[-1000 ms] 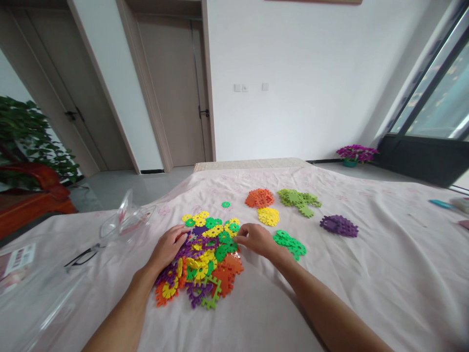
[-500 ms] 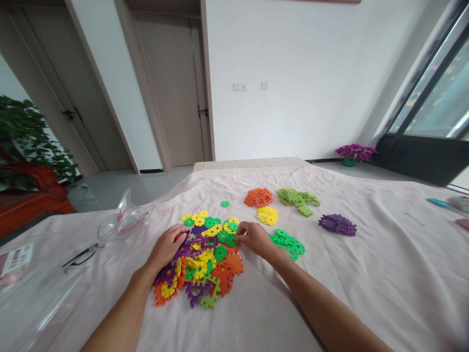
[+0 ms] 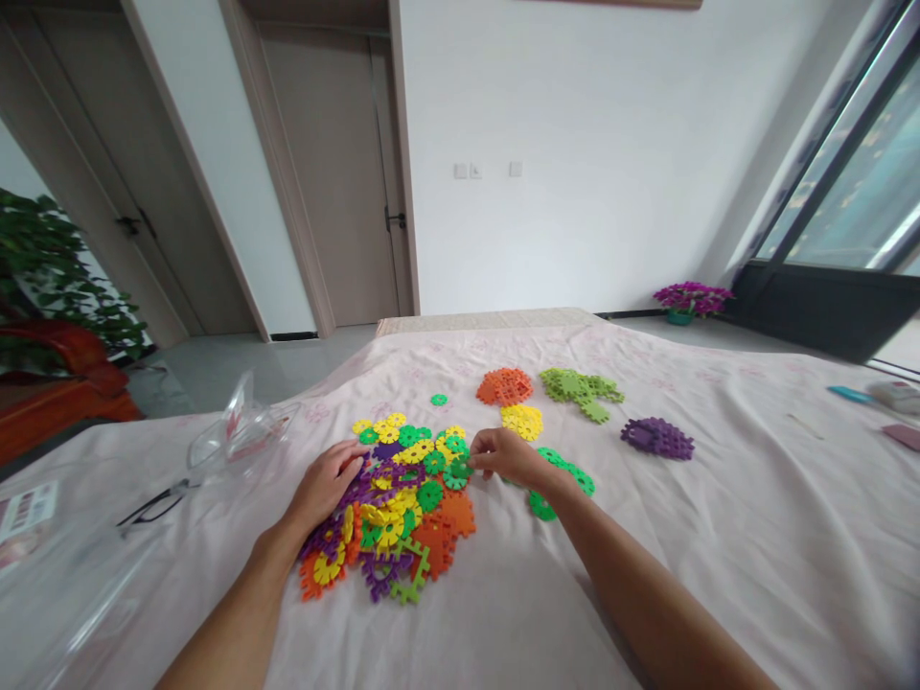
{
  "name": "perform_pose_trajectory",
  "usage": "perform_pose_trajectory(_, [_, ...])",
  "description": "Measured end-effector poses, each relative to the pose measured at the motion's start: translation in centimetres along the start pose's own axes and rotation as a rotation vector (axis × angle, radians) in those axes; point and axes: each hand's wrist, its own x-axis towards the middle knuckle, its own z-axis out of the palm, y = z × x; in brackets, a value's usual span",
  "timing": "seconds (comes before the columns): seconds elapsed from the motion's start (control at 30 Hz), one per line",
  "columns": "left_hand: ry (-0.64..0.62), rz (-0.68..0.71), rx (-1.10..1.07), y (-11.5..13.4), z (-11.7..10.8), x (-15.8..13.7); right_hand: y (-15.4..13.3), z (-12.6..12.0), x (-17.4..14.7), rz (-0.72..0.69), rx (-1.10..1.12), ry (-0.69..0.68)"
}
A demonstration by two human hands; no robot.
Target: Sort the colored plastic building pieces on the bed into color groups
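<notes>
A mixed heap of notched plastic building pieces (image 3: 392, 498) in purple, yellow, green and orange lies on the cloth between my hands. My left hand (image 3: 329, 484) rests against the heap's left side, fingers stretched over the purple pieces. At the right side, my right hand (image 3: 503, 455) has thumb and fingers pinched on the edge of a green notched disc (image 3: 455, 475). Just beyond my right wrist lies a group of green discs (image 3: 575, 475), partly covered by the forearm. A small pile of yellow discs (image 3: 522, 422) sits behind that hand.
Farther back are piles of orange pieces (image 3: 504, 386), light green pieces (image 3: 581, 391) and purple pieces (image 3: 656, 438). One green disc (image 3: 438, 400) lies alone. Eyeglasses (image 3: 154, 506) and clear plastic packaging (image 3: 234, 436) are at left. A pink-white cloth (image 3: 754, 537) covers the table.
My right hand has shifted slightly up and its pinched green disc has tilted at the heap's edge. My left hand stays in about the same place.
</notes>
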Motion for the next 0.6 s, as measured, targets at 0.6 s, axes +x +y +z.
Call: perform_pose_trajectory(0.6, [-0.006,-0.016,0.017,0.6,-0.2,0.0,2.7,-10.3,-3.0,0.151,-0.268,-0.184])
